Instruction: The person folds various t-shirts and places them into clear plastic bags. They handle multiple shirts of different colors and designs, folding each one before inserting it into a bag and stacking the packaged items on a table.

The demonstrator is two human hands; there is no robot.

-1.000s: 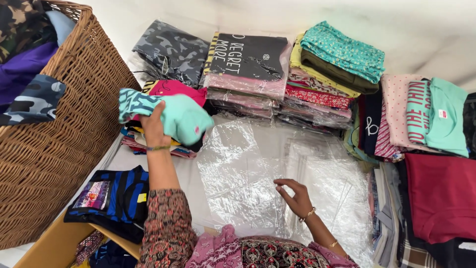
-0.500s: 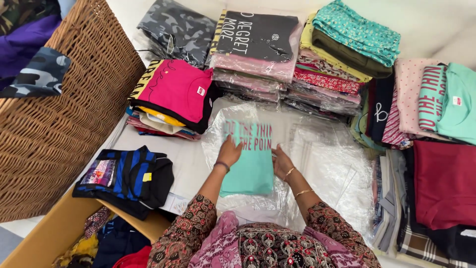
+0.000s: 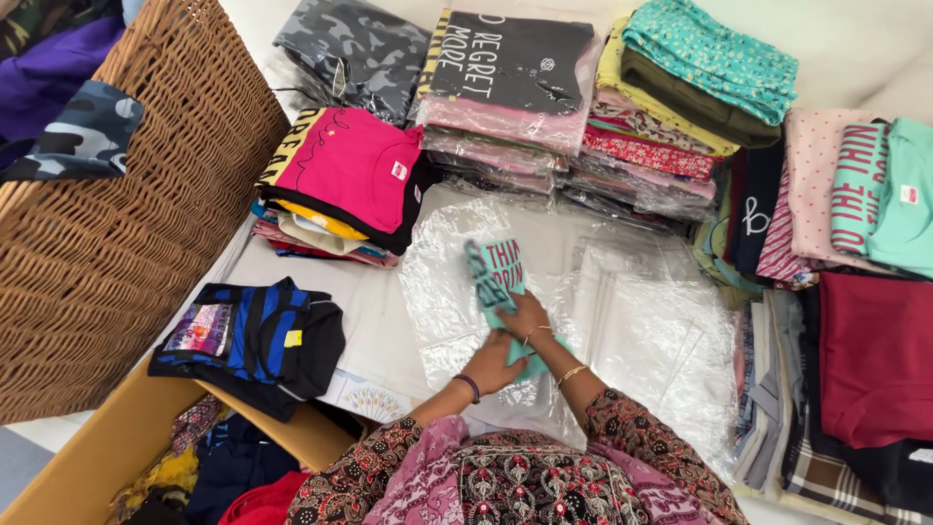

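We see a wicker basket (image 3: pixel 117 282) at the left with camouflage cloth (image 3: pixel 83 136) draped over its rim. Beside it sits a folded pink shirt (image 3: pixel 345 165) atop a short stack, and below that a blue striped garment (image 3: pixel 248 335). Bagged clothes piles (image 3: pixel 515 107) line the back (some topped with teal floral fabric (image 3: pixel 709 58)). A maroon cloth (image 3: pixel 875 355) lies at the right.

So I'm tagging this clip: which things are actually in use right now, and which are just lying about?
In use:
teal shirt, held in both hands, left hand and right hand
clear plastic bags under it

Lying about:
wicker basket
pink shirt pile
bagged clothes stacks
blue striped shirt
maroon garment
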